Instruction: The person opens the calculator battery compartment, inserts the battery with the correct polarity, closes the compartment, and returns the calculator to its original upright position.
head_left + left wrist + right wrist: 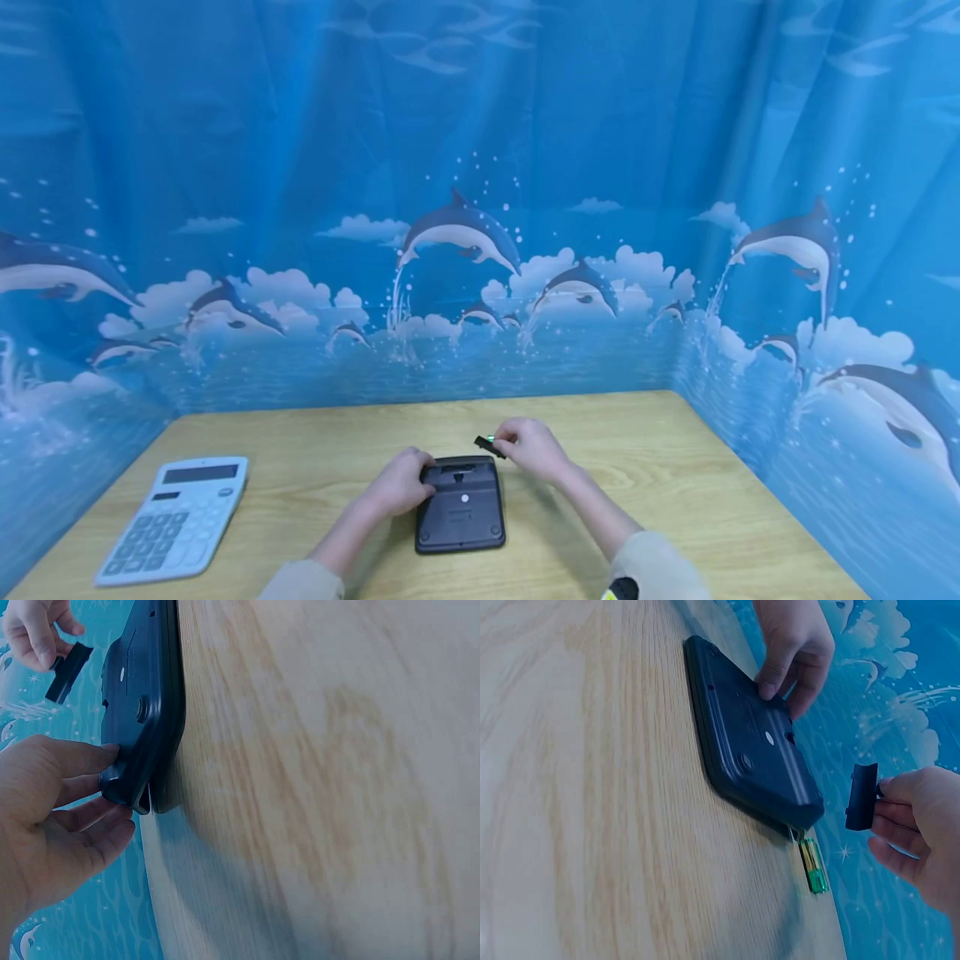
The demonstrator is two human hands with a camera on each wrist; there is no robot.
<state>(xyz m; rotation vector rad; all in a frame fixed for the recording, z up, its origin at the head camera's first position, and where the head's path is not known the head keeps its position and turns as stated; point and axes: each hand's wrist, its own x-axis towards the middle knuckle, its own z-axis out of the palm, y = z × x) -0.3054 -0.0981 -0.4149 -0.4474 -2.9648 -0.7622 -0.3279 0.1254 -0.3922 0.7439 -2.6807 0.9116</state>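
A dark calculator [459,529] lies face down on the table, its battery compartment [457,470] uncovered near the far edge. My left hand [400,483] grips its far left corner, with the thumb on the back and fingers at the edge, as the left wrist view shows. To the right, my right hand [534,450] pinches a small black battery cover [862,796] between thumb and finger, held apart from the calculator. A green and gold battery [814,866] lies on the table beyond the calculator's far right corner, partly hidden in the head view.
A light blue calculator [197,527] lies face up at the left of the wooden table [645,467]. A blue curtain [480,108] printed with dolphins surrounds the table's back and sides.
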